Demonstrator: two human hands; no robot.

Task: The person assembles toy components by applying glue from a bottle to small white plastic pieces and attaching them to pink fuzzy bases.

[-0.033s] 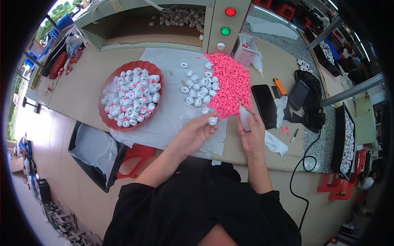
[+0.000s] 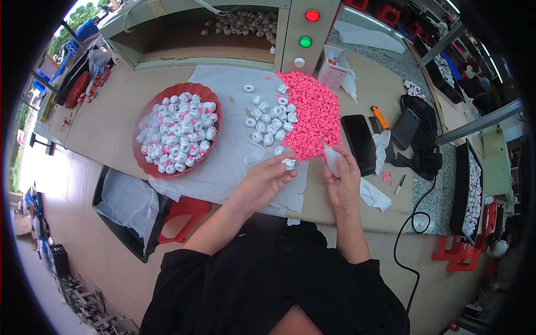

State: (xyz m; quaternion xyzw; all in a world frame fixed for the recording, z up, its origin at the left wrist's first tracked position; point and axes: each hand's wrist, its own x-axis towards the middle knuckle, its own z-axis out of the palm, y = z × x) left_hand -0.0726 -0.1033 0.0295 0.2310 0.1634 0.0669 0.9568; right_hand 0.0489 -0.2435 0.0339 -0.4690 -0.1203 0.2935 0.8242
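White pc (image 2: 288, 163): small, roundish, mostly white; held up off the table at L hand's fingertips, poking out to their right, just by the pile's near edge.
Btl (image 2: 334, 161): slim, pale, semi-see-thru, narrow tip angled up & left twd the pile; sits btwn R thumb & fingers, near the pc but apart.
L hand (image 2: 262, 181): thumb + fingertips pinching the pc.
R hand (image 2: 343, 184): fingers curled round btl; can't tell if squeezing.
Pink pile (image 2: 315, 111): heap of tiny bits, beyond both hands.
Loose pcs (image 2: 270, 129): white, w/ holes, on white sheet (image 2: 231, 151) left of pile.
Red basin (image 2: 190, 87): scalloped rim, heaped w/ white pcs, many showing pink.
Hidden: pc's underside; btl's lower end, partly behind hand.
Hard to see: pc's surface detail; btl tip vs. pink.
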